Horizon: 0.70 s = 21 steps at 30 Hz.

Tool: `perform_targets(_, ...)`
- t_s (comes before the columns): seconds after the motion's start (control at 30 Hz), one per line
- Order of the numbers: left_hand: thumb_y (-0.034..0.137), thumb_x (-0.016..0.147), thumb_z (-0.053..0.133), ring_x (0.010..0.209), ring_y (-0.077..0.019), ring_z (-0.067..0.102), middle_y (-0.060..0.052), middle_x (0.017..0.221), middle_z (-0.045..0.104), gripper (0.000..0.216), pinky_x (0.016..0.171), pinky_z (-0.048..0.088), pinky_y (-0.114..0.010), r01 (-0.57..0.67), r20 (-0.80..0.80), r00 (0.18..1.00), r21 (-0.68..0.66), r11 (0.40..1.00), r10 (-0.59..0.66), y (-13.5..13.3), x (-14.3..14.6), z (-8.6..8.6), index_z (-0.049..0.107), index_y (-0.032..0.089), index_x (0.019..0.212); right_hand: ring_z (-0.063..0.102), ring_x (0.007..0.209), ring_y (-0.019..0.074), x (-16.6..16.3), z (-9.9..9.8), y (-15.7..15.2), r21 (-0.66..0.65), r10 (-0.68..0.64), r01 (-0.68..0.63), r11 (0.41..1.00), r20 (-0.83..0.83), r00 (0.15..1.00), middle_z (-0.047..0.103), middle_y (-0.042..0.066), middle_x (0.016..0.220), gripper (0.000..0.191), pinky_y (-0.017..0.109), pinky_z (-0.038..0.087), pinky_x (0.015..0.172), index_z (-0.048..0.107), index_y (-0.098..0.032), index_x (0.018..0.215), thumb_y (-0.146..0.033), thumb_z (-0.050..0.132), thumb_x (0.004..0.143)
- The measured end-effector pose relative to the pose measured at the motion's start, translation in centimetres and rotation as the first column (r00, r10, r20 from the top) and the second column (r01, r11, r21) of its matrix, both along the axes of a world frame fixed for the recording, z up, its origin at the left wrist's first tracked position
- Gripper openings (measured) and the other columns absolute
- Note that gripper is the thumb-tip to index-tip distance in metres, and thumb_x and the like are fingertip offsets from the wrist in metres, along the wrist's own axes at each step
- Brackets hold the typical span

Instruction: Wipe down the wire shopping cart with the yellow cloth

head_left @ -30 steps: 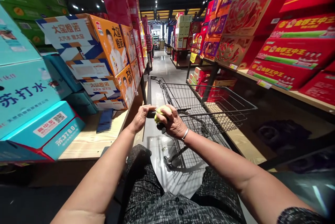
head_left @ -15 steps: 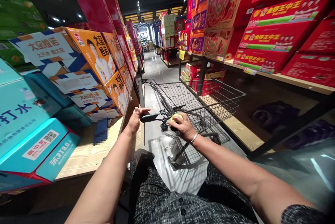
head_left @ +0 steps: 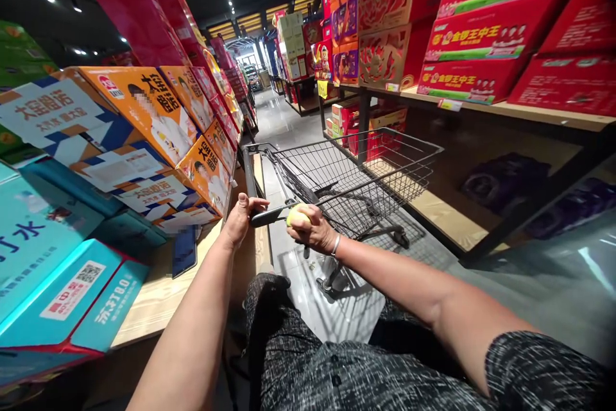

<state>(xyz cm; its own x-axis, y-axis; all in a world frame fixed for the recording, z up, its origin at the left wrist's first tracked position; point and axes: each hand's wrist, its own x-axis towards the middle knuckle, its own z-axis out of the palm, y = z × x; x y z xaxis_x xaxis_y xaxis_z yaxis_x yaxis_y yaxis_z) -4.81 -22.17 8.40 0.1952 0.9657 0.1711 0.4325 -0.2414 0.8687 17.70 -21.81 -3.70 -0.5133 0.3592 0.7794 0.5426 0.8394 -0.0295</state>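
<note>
My left hand (head_left: 239, 221) is at the near end of the shopping cart's (head_left: 356, 164) black handle (head_left: 270, 215). Its thumb points up and its fingers stretch out against the handle without wrapping round it. In my right hand (head_left: 315, 230) is a round yellow-green thing (head_left: 299, 215), perhaps a fruit, with the fingers closed over its top and side. This hand, with a bracelet at the wrist, is just right of the handle; whether it touches the cart I cannot tell. No goods show in the wire basket, which is tilted in view.
On the left, a wooden shelf (head_left: 154, 308) bears orange drink cartons (head_left: 149, 113), turquoise cartons (head_left: 72, 308) and a dark phone-like slab (head_left: 185, 252). Red boxes (head_left: 474, 36) are stacked on the right shelf. A tiled aisle (head_left: 269, 106) runs ahead between displays.
My right hand has moved left and slightly up with the round yellow-green thing, closer to my left hand. The cart and shelves have shifted left in view.
</note>
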Motion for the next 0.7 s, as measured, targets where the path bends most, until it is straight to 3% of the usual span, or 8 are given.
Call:
perform_targets(0.1,0.077,0.092,0.016,0.087,-0.0244,0.064,-0.011,0.086,0.072,0.086,0.078,0.048,-0.035,-0.038,-0.280,0.958,0.078,0.996,0.059,0.5,0.7,1.0,0.074,0.014,0.097,0.046,0.118,0.0225,3.9,-3.9,-0.2,-0.021,-0.078,0.078,0.997,0.019,0.997,0.063,0.001,0.112,0.025,0.051,0.039,0.106,0.071,-0.034,0.097,-0.012,0.062,0.087)
perform_targets(0.17,0.067,0.097,0.020,0.098,-0.0269,0.064,-0.011,0.091,0.074,0.075,0.091,0.044,-0.039,-0.061,-0.539,0.832,0.141,0.988,0.128,0.4,1.8,2.1,0.075,0.017,0.092,0.044,0.116,0.0227,5.4,-5.9,-0.5,-0.073,-0.160,0.165,0.983,0.072,0.984,0.064,0.002,0.114,0.024,0.050,0.040,0.102,0.071,-0.030,0.095,-0.009,0.062,0.086)
perform_targets(0.23,0.059,0.100,0.023,0.103,-0.0288,0.063,-0.010,0.091,0.074,0.066,0.100,0.037,-0.045,-0.066,-0.732,0.655,0.191,0.979,0.187,0.0,3.4,3.2,0.073,0.020,0.085,0.043,0.116,0.0236,5.6,-6.5,-0.8,-0.118,-0.232,0.242,0.963,0.092,0.968,0.064,0.004,0.115,0.026,0.048,0.042,0.099,0.071,-0.029,0.095,-0.008,0.060,0.085)
perform_targets(0.33,0.059,0.100,0.021,0.097,-0.0305,0.066,-0.013,0.092,0.074,0.063,0.094,0.041,-0.044,-0.052,-0.824,0.537,0.182,0.982,0.181,-0.7,5.9,4.2,0.068,0.019,0.088,0.039,0.121,0.0248,3.9,-4.1,-1.0,-0.113,-0.234,0.232,0.966,-0.002,0.972,0.060,0.005,0.113,0.025,0.046,0.042,0.101,0.071,-0.031,0.103,-0.014,0.059,0.088)
perform_targets(0.47,0.061,0.100,0.012,0.100,-0.0327,0.067,-0.015,0.107,0.072,0.068,0.077,0.044,-0.036,-0.059,-0.801,0.580,0.141,0.988,0.149,-0.8,7.7,3.8,0.066,0.020,0.108,0.031,0.132,0.0256,0.9,2.3,-0.2,-0.072,-0.131,0.118,0.990,-0.208,0.969,0.053,0.007,0.118,0.028,0.045,0.036,0.113,0.066,-0.029,0.116,-0.025,0.060,0.090)
perform_targets(0.53,0.060,0.101,0.011,0.101,-0.0319,0.067,-0.014,0.107,0.073,0.069,0.076,0.043,-0.034,-0.061,-0.795,0.586,0.152,0.987,0.159,-0.6,7.6,3.0,0.066,0.022,0.116,0.033,0.131,0.0253,0.5,4.2,0.6,-0.081,-0.094,0.076,0.994,-0.247,0.964,0.051,0.008,0.122,0.032,0.047,0.034,0.114,0.064,-0.027,0.119,-0.027,0.062,0.088)
perform_targets(0.6,0.061,0.101,0.014,0.100,-0.0301,0.067,-0.010,0.103,0.075,0.066,0.075,0.043,-0.032,-0.046,-0.793,0.587,0.167,0.985,0.162,-0.3,6.9,2.2,0.067,0.025,0.118,0.037,0.128,0.0248,1.2,4.3,1.3,-0.093,-0.066,0.044,0.995,-0.251,0.966,0.051,0.008,0.122,0.034,0.048,0.034,0.113,0.063,-0.027,0.120,-0.029,0.063,0.086)
perform_targets(0.7,0.063,0.099,0.022,0.097,-0.0271,0.067,-0.006,0.095,0.076,0.062,0.073,0.041,-0.029,-0.009,-0.784,0.601,0.186,0.983,0.153,0.3,5.9,1.4,0.071,0.028,0.111,0.041,0.125,0.0238,3.8,1.5,1.9,-0.118,-0.083,0.057,0.991,-0.231,0.969,0.053,0.007,0.118,0.030,0.048,0.037,0.112,0.064,-0.026,0.117,-0.028,0.061,0.087)
